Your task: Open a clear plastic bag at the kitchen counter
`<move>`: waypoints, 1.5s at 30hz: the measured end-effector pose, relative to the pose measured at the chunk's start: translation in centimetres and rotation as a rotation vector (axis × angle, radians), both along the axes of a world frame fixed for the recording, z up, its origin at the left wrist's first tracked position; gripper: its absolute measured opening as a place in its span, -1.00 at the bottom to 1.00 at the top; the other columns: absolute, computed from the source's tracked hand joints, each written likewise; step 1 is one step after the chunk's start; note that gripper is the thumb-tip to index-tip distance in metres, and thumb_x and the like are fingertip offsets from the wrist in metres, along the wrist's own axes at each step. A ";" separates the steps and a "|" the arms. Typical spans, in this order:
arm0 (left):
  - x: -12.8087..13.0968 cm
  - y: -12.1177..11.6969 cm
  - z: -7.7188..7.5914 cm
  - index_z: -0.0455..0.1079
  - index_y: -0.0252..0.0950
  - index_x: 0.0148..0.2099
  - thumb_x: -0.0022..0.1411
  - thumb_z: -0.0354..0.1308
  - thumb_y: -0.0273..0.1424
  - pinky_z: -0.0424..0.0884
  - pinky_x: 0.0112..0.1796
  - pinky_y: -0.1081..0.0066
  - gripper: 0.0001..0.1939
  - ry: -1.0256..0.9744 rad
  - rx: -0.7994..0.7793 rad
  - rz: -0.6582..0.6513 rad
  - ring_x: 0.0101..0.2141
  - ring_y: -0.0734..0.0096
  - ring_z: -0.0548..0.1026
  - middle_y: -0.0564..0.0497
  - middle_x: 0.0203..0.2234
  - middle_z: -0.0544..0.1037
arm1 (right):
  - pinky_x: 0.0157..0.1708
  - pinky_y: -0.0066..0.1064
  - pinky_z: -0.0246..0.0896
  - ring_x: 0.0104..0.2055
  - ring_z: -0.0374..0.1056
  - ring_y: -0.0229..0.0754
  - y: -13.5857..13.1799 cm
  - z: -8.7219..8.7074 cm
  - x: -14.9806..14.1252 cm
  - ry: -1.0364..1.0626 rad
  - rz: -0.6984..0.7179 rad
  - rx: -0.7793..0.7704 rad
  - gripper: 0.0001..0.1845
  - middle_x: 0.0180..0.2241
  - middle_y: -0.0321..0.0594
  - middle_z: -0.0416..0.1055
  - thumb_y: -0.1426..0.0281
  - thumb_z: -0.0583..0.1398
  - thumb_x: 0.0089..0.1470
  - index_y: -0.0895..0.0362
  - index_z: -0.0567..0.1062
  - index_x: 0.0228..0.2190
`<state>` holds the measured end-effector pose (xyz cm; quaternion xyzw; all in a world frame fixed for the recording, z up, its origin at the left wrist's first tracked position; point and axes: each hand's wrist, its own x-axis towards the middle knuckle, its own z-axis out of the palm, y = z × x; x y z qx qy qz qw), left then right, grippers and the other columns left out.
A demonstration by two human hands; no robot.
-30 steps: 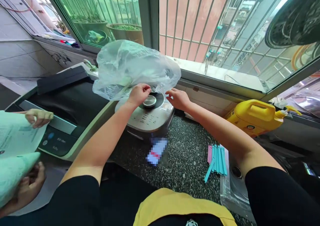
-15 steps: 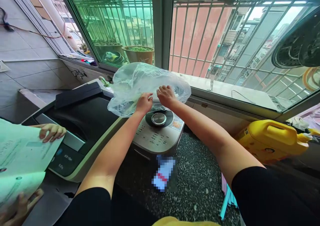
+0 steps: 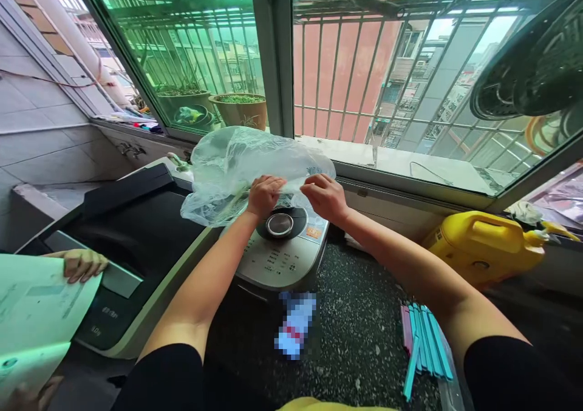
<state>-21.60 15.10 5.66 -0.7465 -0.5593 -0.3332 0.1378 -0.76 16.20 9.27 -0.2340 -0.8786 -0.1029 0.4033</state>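
Observation:
A clear, crumpled plastic bag [image 3: 237, 162] lies over the back of a silver rice cooker [image 3: 285, 256] on the dark speckled counter. My left hand [image 3: 264, 195] is closed on the bag's near edge, just above the cooker's round lid knob [image 3: 279, 224]. My right hand [image 3: 325, 197] pinches the same edge a little to the right. Both hands hold the bag's rim between them over the cooker's lid.
A dark printer [image 3: 122, 247] stands left of the cooker; another person's hand [image 3: 81, 264] rests on it, holding paper sheets [image 3: 31, 314]. A yellow jug [image 3: 483, 247] lies at right, teal and pink sticks [image 3: 423, 347] near the counter's front. Barred windows and plant pots [image 3: 239, 108] lie behind.
My two hands have shifted slightly apart along the bag's edge and lower toward the cooker lid. The bag has sunk flatter. The camera view moved a little.

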 end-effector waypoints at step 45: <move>21.5 -20.3 -4.0 0.40 -0.28 -0.42 0.08 0.07 -0.30 0.28 -0.44 0.47 -0.83 -0.762 -0.544 -0.516 -0.51 0.42 0.37 0.05 -0.57 0.45 | -0.69 -0.46 -0.18 -0.75 -0.05 -0.41 -26.5 0.5 28.2 0.815 -0.382 -0.852 -0.34 -0.85 -0.38 0.07 -0.13 0.17 -0.13 0.11 0.19 -0.85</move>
